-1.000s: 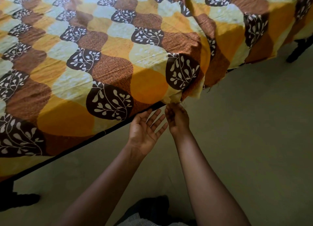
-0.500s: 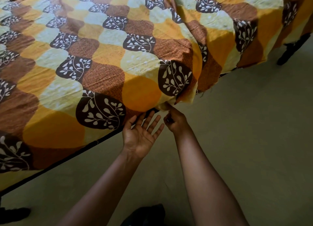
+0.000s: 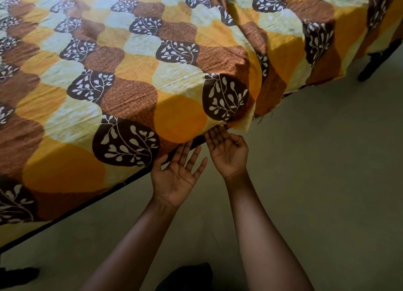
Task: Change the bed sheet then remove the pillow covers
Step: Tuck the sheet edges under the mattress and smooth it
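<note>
A bed sheet point(image 3: 135, 77) patterned in orange, brown and cream with dark leaf shapes covers the bed and hangs over its near corner. My left hand point(image 3: 176, 175) is palm up with fingers spread just under the sheet's lower edge, its fingertips at the dark bed frame point(image 3: 91, 205). My right hand point(image 3: 227, 151) is also palm up beside it, fingers straight, with the fingertips touching the sheet's edge at the corner. Neither hand grips the cloth. No pillows are in view.
Pale floor point(image 3: 316, 181) spreads below and to the right of the bed. A dark bed leg point(image 3: 375, 66) stands at the far right and another point(image 3: 17, 274) at the lower left. Dark clothing point(image 3: 185, 277) shows at the bottom edge.
My right hand has let go of the sheet's corner edge and opened palm up. My left hand stays open beneath the edge, slightly closer to the frame.
</note>
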The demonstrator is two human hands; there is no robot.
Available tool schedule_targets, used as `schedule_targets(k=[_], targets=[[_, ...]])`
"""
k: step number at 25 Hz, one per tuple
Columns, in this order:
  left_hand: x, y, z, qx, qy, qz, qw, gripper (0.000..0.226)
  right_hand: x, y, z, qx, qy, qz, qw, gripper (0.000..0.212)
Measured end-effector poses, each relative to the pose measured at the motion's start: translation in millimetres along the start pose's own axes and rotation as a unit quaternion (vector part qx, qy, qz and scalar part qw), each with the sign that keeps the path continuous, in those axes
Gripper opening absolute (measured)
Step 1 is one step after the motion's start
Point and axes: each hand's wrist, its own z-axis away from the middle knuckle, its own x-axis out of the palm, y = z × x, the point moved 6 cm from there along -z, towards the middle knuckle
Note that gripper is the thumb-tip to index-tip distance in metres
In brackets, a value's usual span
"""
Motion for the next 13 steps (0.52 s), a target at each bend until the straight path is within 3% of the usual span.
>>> schedule_targets(k=[3,7,10,13], targets=[[-1,0,0,-0.003,0.007,-0.008,1.0,0.081,20,2,-13,-0.003,-0.039,-0.01,0.999,0.035],[-8,2,4,-0.029,0.061,-0.122,0.99,0.048,17,0,-10,-0.009,0.011,0.064,0.998,0.039],[-44,12,23,-0.035,0.169,-0.197,0.965,0.038,-17,21,15,0.008,0.071,0.104,0.992,0.035],[-94,36,55,0.036,0.272,-0.122,0.954,0.039,-42,74,38,0.099,0.106,0.179,0.973,0.03]])
